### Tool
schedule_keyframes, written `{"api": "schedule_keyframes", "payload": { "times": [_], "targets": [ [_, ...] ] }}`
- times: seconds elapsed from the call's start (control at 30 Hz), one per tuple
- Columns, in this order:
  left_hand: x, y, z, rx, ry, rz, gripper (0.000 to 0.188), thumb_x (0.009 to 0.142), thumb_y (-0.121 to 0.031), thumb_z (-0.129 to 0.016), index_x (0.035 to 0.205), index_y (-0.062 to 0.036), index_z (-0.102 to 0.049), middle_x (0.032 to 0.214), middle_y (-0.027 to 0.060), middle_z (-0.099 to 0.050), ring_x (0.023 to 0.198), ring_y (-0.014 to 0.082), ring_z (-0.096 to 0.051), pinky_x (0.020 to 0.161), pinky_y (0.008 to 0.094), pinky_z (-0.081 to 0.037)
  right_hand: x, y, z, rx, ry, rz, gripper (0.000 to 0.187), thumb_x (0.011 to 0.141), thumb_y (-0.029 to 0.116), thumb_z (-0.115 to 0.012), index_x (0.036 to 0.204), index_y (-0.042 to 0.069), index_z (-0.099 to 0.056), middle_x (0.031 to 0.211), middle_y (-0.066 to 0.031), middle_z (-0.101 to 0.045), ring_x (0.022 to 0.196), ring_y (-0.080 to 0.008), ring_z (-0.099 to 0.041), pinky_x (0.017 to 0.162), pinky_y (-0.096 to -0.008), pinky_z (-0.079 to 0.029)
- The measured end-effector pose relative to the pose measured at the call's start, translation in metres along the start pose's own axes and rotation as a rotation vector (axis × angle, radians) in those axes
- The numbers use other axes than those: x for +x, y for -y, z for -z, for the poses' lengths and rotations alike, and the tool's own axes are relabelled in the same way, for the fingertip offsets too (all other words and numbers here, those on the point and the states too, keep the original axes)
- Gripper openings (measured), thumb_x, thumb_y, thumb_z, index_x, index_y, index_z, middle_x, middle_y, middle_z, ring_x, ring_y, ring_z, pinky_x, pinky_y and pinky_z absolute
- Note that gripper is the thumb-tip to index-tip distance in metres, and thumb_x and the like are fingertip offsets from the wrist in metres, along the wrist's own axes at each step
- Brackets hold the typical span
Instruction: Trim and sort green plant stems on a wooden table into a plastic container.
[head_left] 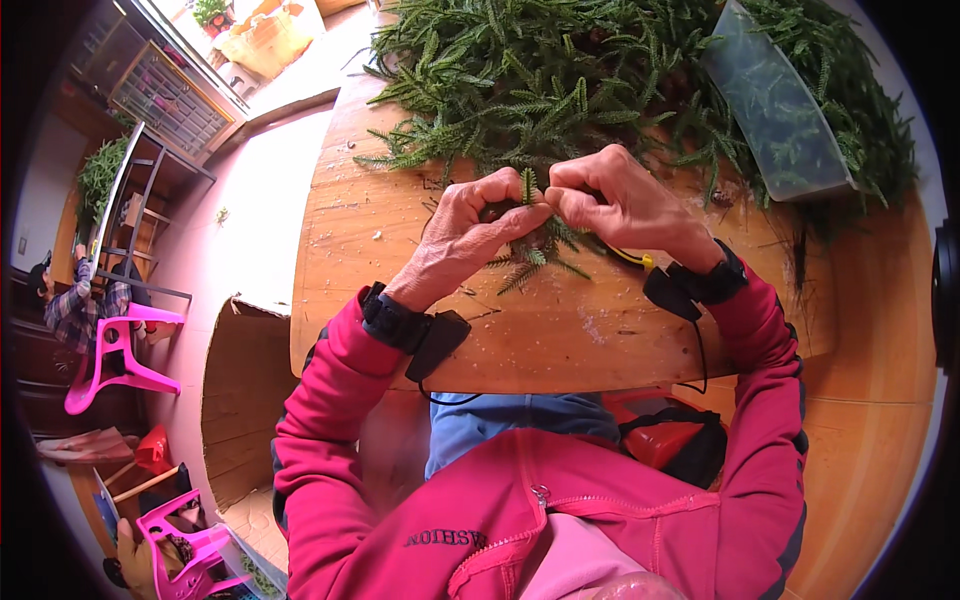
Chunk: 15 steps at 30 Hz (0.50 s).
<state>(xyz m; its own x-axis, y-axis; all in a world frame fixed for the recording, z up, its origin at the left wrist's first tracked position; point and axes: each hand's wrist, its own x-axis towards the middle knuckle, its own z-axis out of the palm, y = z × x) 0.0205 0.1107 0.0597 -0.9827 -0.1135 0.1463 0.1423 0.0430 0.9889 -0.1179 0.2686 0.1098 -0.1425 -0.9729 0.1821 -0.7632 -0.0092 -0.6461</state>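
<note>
My left hand [470, 238] is closed around a green needle-leaved sprig [528, 186], whose tip stands up between thumb and fingers. Right beside it, my right hand [630, 205] is curled in a pinch against the left fingertips; what sits between its fingers is hidden. Below the two hands more green fronds [535, 258] spread out over the wooden table [400, 330]. A yellow curved piece [630, 258] shows under my right wrist; its kind I cannot make out.
A big heap of green sprigs [520, 80] covers the table's far side. A translucent plastic bin [775, 110] lies tilted on the right of it. At left are a cardboard box [245, 400], pink stools [120, 365] and another person [75, 305] at a second table.
</note>
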Motion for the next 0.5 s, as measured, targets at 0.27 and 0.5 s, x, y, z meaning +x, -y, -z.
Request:
{"api": "schedule_keyframes", "payload": {
  "times": [0.27,0.5],
  "targets": [
    [-0.009,-0.01,0.005,-0.189,-0.073,0.218,0.014,0.091,-0.02,-0.064,0.102,-0.0104,-0.065,0.086,-0.0071,-0.058,0.076,0.0016,-0.049,0.066,0.0194,-0.041,-0.001,-0.012,0.014,0.195,-0.212,-0.276,0.025,0.086,0.024,-0.066,0.084,0.001,-0.06,0.063,-0.0031,-0.046,0.059,-0.013,-0.051,0.053,-0.0291,-0.043],
    [-0.009,0.01,0.013,-0.336,-0.04,0.146,0.018,0.093,-0.023,-0.062,0.105,-0.0096,-0.064,0.09,-0.0065,-0.059,0.078,0.0021,-0.051,0.067,0.0197,-0.042,-0.039,-0.014,-0.002,-0.642,0.032,-0.011,0.04,0.082,0.028,-0.067,0.112,0.004,-0.057,0.111,-0.0153,-0.05,0.099,-0.03,-0.051,0.081,-0.0423,-0.046]
  ]
}}
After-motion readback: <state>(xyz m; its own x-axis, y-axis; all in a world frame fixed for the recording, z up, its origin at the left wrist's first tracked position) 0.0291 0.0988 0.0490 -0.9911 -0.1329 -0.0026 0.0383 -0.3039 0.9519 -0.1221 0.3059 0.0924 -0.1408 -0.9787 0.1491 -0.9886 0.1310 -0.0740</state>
